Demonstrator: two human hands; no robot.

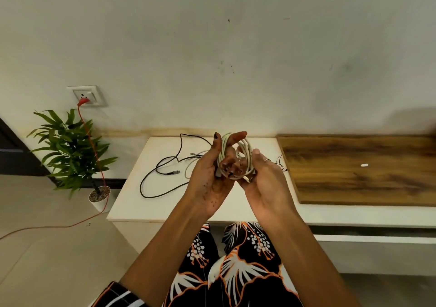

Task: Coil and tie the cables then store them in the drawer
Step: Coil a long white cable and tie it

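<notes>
White cable (236,155), coiled in loops, held up between both hands above the surface (132,203). Left hand (212,179) palm toward camera, fingers (232,139) curled through the coil, index tip poking out on top, dark stains on palm and fingertips. Right hand (266,184) palm up just beside it, fingers closed on the right side of the coil, ring on one finger. Both forearms bare, raised from the bottom of frame; patterned black-orange-white clothing below.

Black cable (160,172) lies loose and uncoiled on the white surface, connector end near the middle; another thin pale cable end beside it, partly hidden by the left hand. Wooden board (354,170) on the right part of the surface, small white item (364,165) on it, can't tell what. Plain off-white wall behind. Wall socket (86,95) at left with red plug, red cord (94,151) trailing down across the floor. Potted plant (70,151) on the floor left of the surface.
</notes>
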